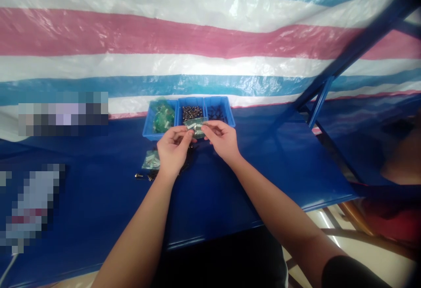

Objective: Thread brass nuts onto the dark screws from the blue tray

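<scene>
A small clear plastic bag (196,125) with light-coloured and metallic pieces inside is held between my two hands. My left hand (175,147) pinches its left side between thumb and fingers. At the other side, the thumb and fingers of my right hand (221,138) close on the bag's right edge. Just beyond the hands stand three blue bins in a row: the left bin (147,125) holds green-tinted bags, the middle bin (180,109) small brass-coloured parts, the right bin (226,103) dark screw-like pieces. Another filled clear bag (151,160) lies left of my left wrist.
Loose dark and brass-coloured parts (140,176) lie on the blue table (108,182), partly hidden by my left hand. A blue metal frame (317,99) rises at the right. Striped plastic sheeting (197,42) hangs behind. A person (401,160) is at the right edge, beside a wooden chair.
</scene>
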A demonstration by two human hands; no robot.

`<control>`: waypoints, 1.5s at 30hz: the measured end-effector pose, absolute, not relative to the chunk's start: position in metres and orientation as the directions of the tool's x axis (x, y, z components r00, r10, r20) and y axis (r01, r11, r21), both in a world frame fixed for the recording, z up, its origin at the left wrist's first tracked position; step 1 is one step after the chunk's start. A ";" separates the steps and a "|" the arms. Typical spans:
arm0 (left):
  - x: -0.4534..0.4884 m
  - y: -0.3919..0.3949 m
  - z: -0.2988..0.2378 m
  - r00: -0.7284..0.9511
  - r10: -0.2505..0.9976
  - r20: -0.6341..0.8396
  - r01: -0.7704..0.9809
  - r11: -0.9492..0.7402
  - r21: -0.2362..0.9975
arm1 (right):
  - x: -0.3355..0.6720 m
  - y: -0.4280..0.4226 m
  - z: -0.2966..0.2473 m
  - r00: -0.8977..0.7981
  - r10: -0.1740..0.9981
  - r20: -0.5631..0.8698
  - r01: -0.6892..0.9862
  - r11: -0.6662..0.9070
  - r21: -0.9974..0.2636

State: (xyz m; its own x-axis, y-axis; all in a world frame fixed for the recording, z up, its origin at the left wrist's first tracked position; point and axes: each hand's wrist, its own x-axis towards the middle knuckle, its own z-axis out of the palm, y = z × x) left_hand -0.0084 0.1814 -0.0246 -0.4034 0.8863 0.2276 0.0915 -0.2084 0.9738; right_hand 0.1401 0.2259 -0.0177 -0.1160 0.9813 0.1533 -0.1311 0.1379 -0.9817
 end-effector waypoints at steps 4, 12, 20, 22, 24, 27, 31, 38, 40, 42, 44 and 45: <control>-0.008 0.182 -0.025 -0.404 0.887 0.223 0.092 -0.203 0.975 | 0.140 0.226 -0.018 -0.095 0.982 0.162 -0.101 0.153 -0.983; -0.011 0.183 -0.024 -0.431 0.811 0.395 0.277 -0.298 0.914 | 0.141 0.226 -0.018 -0.036 0.943 0.330 0.006 0.330 -0.944; -0.010 0.181 -0.025 -0.357 0.868 0.345 0.174 -0.301 0.938 | 0.143 0.226 -0.021 -0.159 0.965 0.206 -0.149 0.183 -0.972; -0.009 0.181 -0.023 -0.348 0.885 0.310 0.107 -0.291 0.951 | 0.144 0.227 -0.021 -0.175 0.964 0.198 -0.169 0.169 -0.971; -0.009 0.181 -0.022 -0.370 0.885 0.281 0.060 -0.279 0.958 | 0.145 0.228 -0.021 -0.189 0.968 0.166 -0.162 0.136 -0.977; -0.010 0.180 -0.021 -0.424 0.870 0.253 0.081 -0.242 0.967 | 0.144 0.227 -0.020 -0.192 0.971 0.140 -0.124 0.118 -0.985; -0.009 0.180 -0.021 -0.436 0.855 0.281 0.159 -0.234 0.959 | 0.141 0.225 -0.020 -0.176 0.967 0.185 -0.104 0.168 -0.980; -0.021 0.183 -0.020 -0.577 0.740 0.345 0.277 -0.220 0.935 | 0.142 0.225 -0.020 -0.216 0.971 0.102 -0.063 0.091 -0.994; -0.033 0.183 -0.016 -0.667 0.608 0.430 0.418 -0.171 0.892 | 0.142 0.225 -0.021 -0.215 0.971 0.102 -0.028 0.098 -0.995; -0.048 0.183 -0.010 -0.704 0.488 0.516 0.539 -0.104 0.836 | 0.143 0.225 -0.022 -0.226 0.967 0.116 -0.003 0.118 -0.993; -0.063 0.184 -0.003 -0.709 0.395 0.584 0.605 -0.083 0.792 | 0.143 0.226 -0.024 -0.244 0.961 0.131 0.015 0.139 -0.990; -0.069 0.186 0.001 -0.696 0.372 0.614 0.641 -0.062 0.765 | 0.143 0.226 -0.025 -0.250 0.959 0.136 0.026 0.147 -0.989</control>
State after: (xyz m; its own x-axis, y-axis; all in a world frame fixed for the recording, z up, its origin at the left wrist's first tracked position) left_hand -0.0694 0.1864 0.0007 -0.6960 0.3723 0.6140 0.6414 -0.0618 0.7647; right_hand 0.1429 0.2258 -0.0249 -0.2497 0.9587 0.1364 0.0257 0.1474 -0.9887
